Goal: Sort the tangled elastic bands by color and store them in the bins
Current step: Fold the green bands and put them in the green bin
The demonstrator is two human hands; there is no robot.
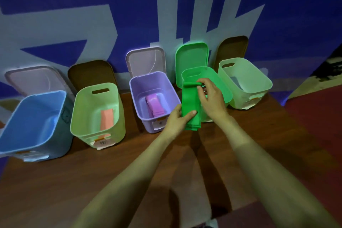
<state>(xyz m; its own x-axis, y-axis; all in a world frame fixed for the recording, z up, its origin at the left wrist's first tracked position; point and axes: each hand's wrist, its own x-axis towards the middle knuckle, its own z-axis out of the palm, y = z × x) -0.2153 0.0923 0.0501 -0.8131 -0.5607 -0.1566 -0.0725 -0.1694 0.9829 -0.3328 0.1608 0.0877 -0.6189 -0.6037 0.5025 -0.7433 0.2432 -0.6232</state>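
A flat green elastic band [190,102] hangs folded in front of the green bin [220,83], its top end rolled at the bin's near rim. My left hand [178,118] pinches the band's lower part. My right hand [211,96] grips its upper end just over the green bin. A purple band [154,106] lies in the purple bin [140,102]. An orange band [106,119] lies in the light green bin [83,109]. The blue bin [27,126] sits at the far left and a pale mint bin [259,81] at the far right.
The bins stand in a row on a brown wooden table [129,172] against a blue and white wall. Lids lean behind them: pink [146,61], green [191,55], brown [233,48]. The table's right edge drops to a red floor [314,113].
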